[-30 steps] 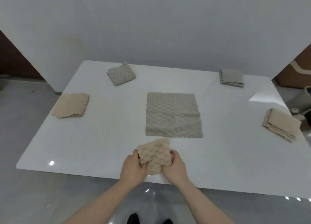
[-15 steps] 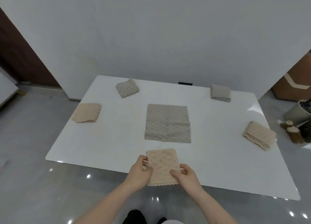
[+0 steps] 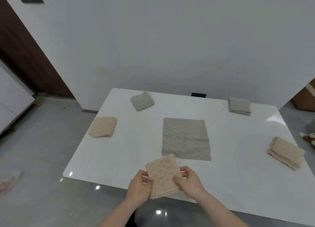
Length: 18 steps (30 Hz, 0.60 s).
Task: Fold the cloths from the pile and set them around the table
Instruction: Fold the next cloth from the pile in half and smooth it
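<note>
Both hands, the left hand point(image 3: 139, 185) and the right hand point(image 3: 189, 181), pinched the folded tan cloth point(image 3: 162, 174) over the table's point(image 3: 119, 155) near edge. Next, I think, it needed setting down there.

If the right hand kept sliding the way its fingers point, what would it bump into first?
Its fingers point left across the folded beige cloth that it grips, so the right hand would probably meet the left hand first.

Cut off by the bottom edge: both forearms. Hidden behind the peach cloth point(image 3: 162, 176): the fingertips of the left hand point(image 3: 139, 186) and the right hand point(image 3: 188, 181). Blurred beyond telling at lower left: a pinkish smear point(image 3: 6, 184) (on the floor). Clipped at the right edge: small brown objects point(image 3: 309, 138), too small to identify.
</note>
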Tool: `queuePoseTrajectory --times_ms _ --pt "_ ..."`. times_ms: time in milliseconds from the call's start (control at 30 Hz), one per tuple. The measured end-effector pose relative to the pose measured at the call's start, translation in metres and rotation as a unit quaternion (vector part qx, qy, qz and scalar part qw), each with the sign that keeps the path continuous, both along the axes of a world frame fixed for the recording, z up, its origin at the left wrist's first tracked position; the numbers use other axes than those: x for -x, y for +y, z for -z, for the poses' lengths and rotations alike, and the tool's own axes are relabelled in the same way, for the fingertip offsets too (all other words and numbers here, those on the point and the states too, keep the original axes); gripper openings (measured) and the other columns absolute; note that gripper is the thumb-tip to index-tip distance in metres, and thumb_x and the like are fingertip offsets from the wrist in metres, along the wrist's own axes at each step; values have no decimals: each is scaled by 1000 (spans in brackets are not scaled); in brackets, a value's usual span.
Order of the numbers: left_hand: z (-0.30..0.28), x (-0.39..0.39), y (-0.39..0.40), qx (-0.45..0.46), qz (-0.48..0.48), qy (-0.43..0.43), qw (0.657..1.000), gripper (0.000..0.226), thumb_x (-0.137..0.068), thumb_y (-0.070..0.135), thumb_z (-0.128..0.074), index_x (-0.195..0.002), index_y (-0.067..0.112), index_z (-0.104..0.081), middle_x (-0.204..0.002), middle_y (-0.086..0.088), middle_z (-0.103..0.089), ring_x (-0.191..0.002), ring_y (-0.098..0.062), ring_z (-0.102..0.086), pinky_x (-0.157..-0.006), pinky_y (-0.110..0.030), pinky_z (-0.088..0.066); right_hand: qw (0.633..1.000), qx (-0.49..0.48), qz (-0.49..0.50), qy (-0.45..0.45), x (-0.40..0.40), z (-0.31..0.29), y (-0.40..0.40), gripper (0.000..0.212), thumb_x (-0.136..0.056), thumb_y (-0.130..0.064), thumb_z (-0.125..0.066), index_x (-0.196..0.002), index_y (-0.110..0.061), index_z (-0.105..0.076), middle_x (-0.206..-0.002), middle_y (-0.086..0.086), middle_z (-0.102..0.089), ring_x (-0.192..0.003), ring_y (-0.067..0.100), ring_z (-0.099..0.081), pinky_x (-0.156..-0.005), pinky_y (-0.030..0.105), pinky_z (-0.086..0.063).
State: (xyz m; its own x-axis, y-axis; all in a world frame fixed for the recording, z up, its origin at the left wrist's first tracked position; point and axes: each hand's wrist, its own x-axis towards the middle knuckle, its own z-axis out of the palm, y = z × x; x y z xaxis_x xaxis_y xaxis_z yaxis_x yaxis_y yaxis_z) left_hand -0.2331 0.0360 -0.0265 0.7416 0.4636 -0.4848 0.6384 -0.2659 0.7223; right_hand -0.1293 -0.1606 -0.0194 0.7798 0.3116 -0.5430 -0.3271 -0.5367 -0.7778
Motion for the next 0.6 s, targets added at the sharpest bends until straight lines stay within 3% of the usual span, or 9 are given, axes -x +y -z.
queuePoseTrajectory --times_ms 267,400,600 --pt "13 -16 101 -70 74 28 994 16 -89 35 -72 -84 29 -59 -83 10 -68 -78 0 -63 -62 -18 -42 998 24 53 16 2 15 92 12 -89 -23 -70 -100 -21 -65 -92 2 -72 -81 13 -69 -67 20 -51" --pt "18 -25 148 -101 123 40 986 18 -92 34 -68 -78 30 -57 -76 11 -67 -72 -3 -62 -60 -22 -43 995 41 83 20 11 23 130 12 -87 -25 -72 -97 -19 -66 -88 2 -72 -76 12 -69 -62 17 -46" --pt "23 -36 176 -130 177 55 974 22 -94 36 -63 -73 33 -58 -71 11 -65 -67 -6 -61 -56 -24 -42 991 61 115 29 35 33 152 13 -85 -28 -72 -92 -19 -64 -79 2 -72 -65 14 -67 -62 24 -49"
